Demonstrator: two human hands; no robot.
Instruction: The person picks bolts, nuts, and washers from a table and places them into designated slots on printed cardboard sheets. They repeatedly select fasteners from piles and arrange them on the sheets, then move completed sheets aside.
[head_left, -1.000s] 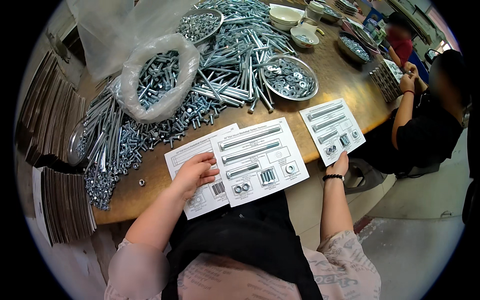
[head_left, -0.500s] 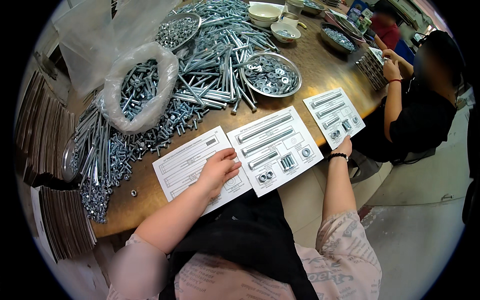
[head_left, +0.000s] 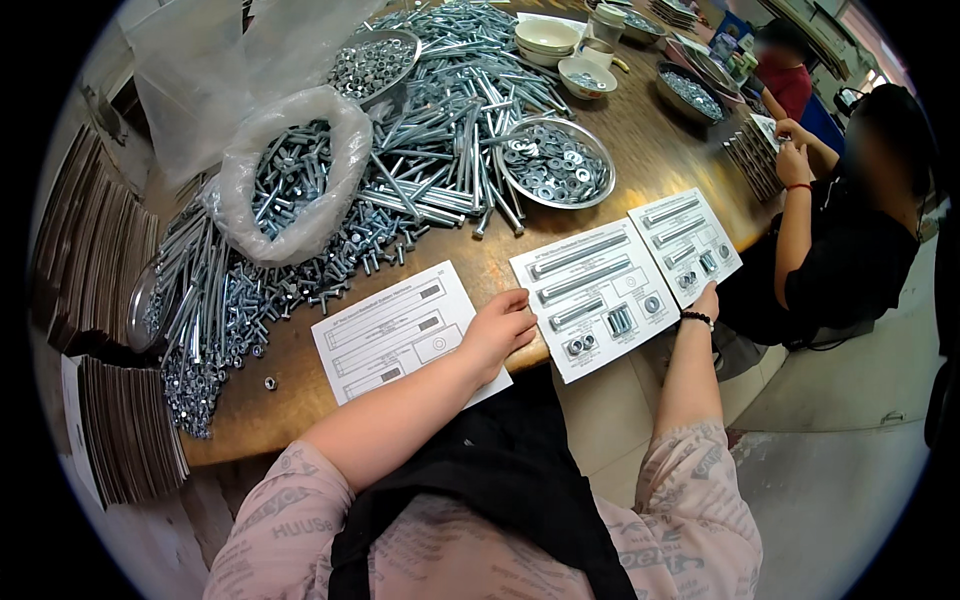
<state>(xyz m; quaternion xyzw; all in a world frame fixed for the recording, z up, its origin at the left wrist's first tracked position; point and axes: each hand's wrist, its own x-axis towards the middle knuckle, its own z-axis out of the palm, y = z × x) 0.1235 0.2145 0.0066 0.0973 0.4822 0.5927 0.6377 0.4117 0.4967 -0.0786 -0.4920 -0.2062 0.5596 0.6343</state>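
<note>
My left hand [head_left: 497, 335] lies between two white cards, its fingers loosely bent, the fingertips at the left edge of the middle card [head_left: 592, 300]. That card carries bolts, nuts and a washer in fitted places. With my right hand [head_left: 704, 303] I grip the lower edge of a smaller card [head_left: 686, 245], also bearing hardware; my thumb is mostly hidden. Its left edge meets the middle card. Left of my left hand, a card with printed outlines and no hardware [head_left: 385, 335] rests at the table's front edge, partly under my forearm.
Long bolts [head_left: 470, 110] heap across the wooden table [head_left: 640, 160]. A plastic bag of bolts [head_left: 290, 180], a bowl of washers [head_left: 555, 165] and a bowl of nuts [head_left: 375, 65] stand around them. Stacked cardboard [head_left: 125, 435] is at left. A co-worker [head_left: 850, 230] sits at right.
My left hand has moved right, and the middle card has slid right until it meets the small card. A gap now separates it from the left card. My right hand has shifted slightly right.
</note>
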